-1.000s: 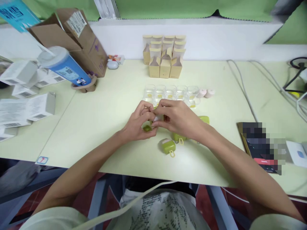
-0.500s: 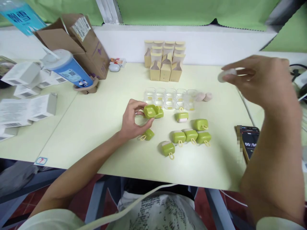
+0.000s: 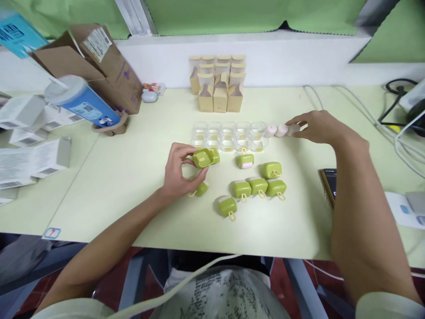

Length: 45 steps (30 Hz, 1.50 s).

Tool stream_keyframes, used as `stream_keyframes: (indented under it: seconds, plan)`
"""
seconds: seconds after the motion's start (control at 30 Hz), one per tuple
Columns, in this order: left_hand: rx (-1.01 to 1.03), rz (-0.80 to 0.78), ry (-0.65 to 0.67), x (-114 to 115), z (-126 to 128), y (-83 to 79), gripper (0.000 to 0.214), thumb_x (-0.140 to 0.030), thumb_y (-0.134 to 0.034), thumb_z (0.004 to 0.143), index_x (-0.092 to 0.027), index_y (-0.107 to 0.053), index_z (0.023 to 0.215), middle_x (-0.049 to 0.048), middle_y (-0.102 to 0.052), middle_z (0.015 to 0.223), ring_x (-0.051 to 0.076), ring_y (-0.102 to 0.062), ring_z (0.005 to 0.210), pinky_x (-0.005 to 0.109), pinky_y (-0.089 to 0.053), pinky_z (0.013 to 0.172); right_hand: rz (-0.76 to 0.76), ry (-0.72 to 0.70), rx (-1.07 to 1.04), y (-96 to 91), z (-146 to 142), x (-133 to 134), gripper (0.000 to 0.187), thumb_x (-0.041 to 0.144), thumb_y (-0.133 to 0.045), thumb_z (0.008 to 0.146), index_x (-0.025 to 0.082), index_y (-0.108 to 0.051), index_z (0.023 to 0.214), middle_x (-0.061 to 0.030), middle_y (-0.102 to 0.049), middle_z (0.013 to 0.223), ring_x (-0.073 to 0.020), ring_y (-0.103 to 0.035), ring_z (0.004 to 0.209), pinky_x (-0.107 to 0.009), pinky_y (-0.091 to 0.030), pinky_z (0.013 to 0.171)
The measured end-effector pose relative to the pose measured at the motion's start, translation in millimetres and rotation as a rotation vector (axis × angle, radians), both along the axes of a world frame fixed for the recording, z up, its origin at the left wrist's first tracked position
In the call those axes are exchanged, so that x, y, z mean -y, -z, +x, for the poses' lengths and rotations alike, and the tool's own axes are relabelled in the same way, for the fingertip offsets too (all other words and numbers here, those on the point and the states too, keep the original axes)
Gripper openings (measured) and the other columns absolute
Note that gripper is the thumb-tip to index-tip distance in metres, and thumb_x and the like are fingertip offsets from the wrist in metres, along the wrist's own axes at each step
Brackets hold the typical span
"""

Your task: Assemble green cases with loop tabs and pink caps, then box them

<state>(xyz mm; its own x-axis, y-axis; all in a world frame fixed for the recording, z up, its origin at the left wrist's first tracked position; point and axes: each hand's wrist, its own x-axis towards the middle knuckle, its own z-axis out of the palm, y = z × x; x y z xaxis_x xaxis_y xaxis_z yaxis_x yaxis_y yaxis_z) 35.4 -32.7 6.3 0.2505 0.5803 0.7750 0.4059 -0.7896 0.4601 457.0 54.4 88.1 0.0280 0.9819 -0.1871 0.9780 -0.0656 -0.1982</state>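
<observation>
My left hand (image 3: 181, 170) grips an open green plastic case (image 3: 203, 158) between thumb and fingers, its hollow side facing up. At the right end of a row of small pieces, my right hand (image 3: 314, 127) has its fingertips on a whitish translucent cap-like piece (image 3: 293, 130). Beside that piece stand two pale pink rounded pieces (image 3: 271, 130). Clear plastic cups (image 3: 228, 133) with yellow spots line up behind the green case. Several green cases with pale yellow loops (image 3: 258, 186) lie in front, one showing a pinkish-white part (image 3: 246, 165).
Open small beige boxes (image 3: 219, 98) stand against the wall. At left are a brown carton (image 3: 116, 75), a blue-and-white drink cup (image 3: 89, 104) and white boxes (image 3: 40, 155). On the right lie a phone (image 3: 329, 181), partly behind my forearm, and cables (image 3: 361, 110).
My right hand has come down and left with the whitish piece, from the air to the end of the pink row. My left hand still holds the green case, tilted slightly differently.
</observation>
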Motion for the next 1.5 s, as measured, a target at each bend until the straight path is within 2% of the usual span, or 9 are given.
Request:
stream_keyframes:
  seconds: [0.5,0.6,0.7,0.8,0.87,0.97,1.2,1.4,1.5]
  plan:
    - [-0.007,-0.029,-0.001,-1.6,-1.2,2.8,0.061,-0.020,-0.082,0.091,-0.028,-0.054,0.144,0.0091,-0.060,0.129,0.021,-0.070,0.114,0.025,-0.065,0.069,0.044,-0.031,-0.038,2.0,-3.2,3.6,0.039,0.013,-0.071,0.099,0.015,-0.081,0.136,-0.0185,-0.082,0.128,-0.0268,-0.070,0.112,-0.040,-0.049,0.092]
    - [0.002,-0.047,0.006,-1.6,-1.1,3.7,0.061,-0.020,-0.082,0.091,-0.028,-0.054,0.145,0.0098,-0.060,0.130,0.022,-0.071,0.116,0.026,-0.067,0.071,0.016,-0.045,-0.001,-13.6,-6.0,11.2,0.058,0.022,-0.076,0.100,0.014,-0.069,0.157,-0.0251,-0.074,0.146,-0.0272,-0.069,0.121,-0.041,-0.049,0.093]
    - [0.029,-0.062,-0.003,-0.8,0.3,3.7,0.061,-0.026,-0.083,0.094,-0.028,-0.052,0.146,0.0104,-0.062,0.132,0.023,-0.072,0.119,0.028,-0.070,0.074,0.203,-0.039,0.044,-42.9,-27.9,29.0,0.072,0.030,-0.084,0.099,0.012,-0.060,0.165,-0.0324,-0.067,0.153,-0.0339,-0.069,0.131,-0.047,-0.050,0.102]
    - [0.034,-0.055,-0.016,0.8,1.8,2.9,0.062,-0.033,-0.085,0.096,-0.028,-0.049,0.147,0.0104,-0.068,0.133,0.023,-0.076,0.121,0.030,-0.072,0.079,0.430,-0.145,-0.348,-64.1,-81.1,56.8,0.046,0.025,-0.076,0.102,0.021,-0.073,0.148,-0.0162,-0.079,0.135,-0.0257,-0.078,0.108,-0.040,-0.059,0.091]
    - [0.019,-0.037,-0.023,1.7,1.5,3.6,0.063,-0.038,-0.086,0.097,-0.028,-0.049,0.147,0.0100,-0.072,0.133,0.023,-0.079,0.120,0.032,-0.073,0.082,0.359,-0.400,-0.548,-62.7,-125.4,74.3,0.033,0.026,-0.077,0.101,0.022,-0.077,0.134,-0.0096,-0.080,0.132,-0.0222,-0.078,0.097,-0.038,-0.062,0.088]
    - [0.032,0.026,-0.029,1.5,-0.8,8.0,0.066,-0.048,-0.088,0.096,-0.027,-0.051,0.147,0.0092,-0.074,0.130,0.019,-0.081,0.105,0.032,-0.073,0.081,0.136,-0.763,-0.518,-42.8,-178.7,89.4,0.037,0.028,-0.079,0.103,0.023,-0.072,0.139,-0.0102,-0.075,0.135,-0.0270,-0.074,0.115,-0.042,-0.059,0.100]
    - [0.000,0.107,0.011,-3.1,-2.9,6.7,0.055,-0.037,-0.082,0.103,-0.028,-0.052,0.147,0.0093,-0.077,0.127,0.021,-0.081,0.109,0.039,-0.073,0.089,0.070,-0.689,-0.676,-24.6,-186.8,85.2,0.025,0.032,-0.070,0.107,0.025,-0.064,0.131,-0.0115,-0.069,0.135,-0.0277,-0.066,0.125,-0.039,-0.059,0.094]
    - [-0.177,0.349,-0.017,-6.1,-8.8,-11.7,0.051,-0.015,-0.077,0.100,-0.033,-0.058,0.145,0.0047,-0.082,0.123,0.022,-0.074,0.112,0.038,-0.071,0.085,-0.228,-0.479,-1.040,-24.4,-176.5,73.8,0.011,0.035,-0.061,0.111,0.025,-0.064,0.109,-0.0062,-0.076,0.107,-0.0204,-0.074,0.096,-0.035,-0.066,0.075]
    - [-0.212,0.422,0.005,-6.0,-9.9,-13.0,0.061,-0.004,-0.073,0.098,-0.035,-0.059,0.148,0.0027,-0.083,0.124,0.021,-0.074,0.113,0.034,-0.069,0.083,-0.343,-0.477,-1.094,-20.0,-174.0,67.4,0.010,0.033,-0.069,0.107,0.024,-0.068,0.107,-0.0052,-0.080,0.100,-0.0199,-0.076,0.093,-0.039,-0.069,0.083]
